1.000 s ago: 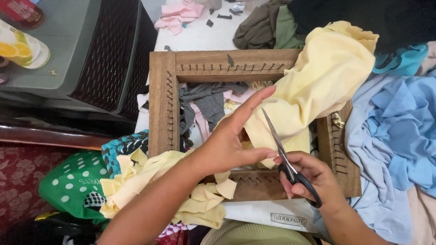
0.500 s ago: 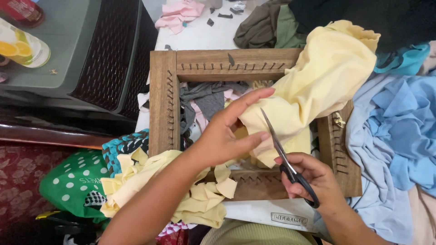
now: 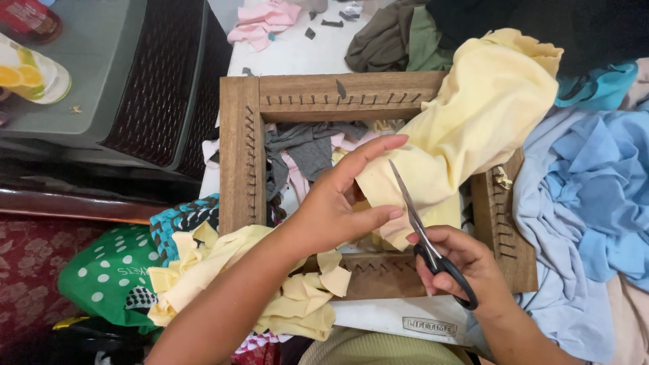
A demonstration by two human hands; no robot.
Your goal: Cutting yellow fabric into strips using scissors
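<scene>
A white surface (image 3: 297, 54) carries a wooden frame (image 3: 241, 155), crowded by blue cloth (image 3: 595, 203) on the right and cut yellow scraps (image 3: 297, 297) at the near edge. Yellow cloth (image 3: 473, 115) drapes over the frame's far right corner into its open middle. The left hand (image 3: 331, 209) pinches the cloth's lower edge. The right hand (image 3: 460, 267), grip clenched on scissors (image 3: 422, 230), holds the blades just beside that edge.

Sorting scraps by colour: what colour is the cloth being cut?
Pale yellow cloth, clearest in the head view.
</scene>
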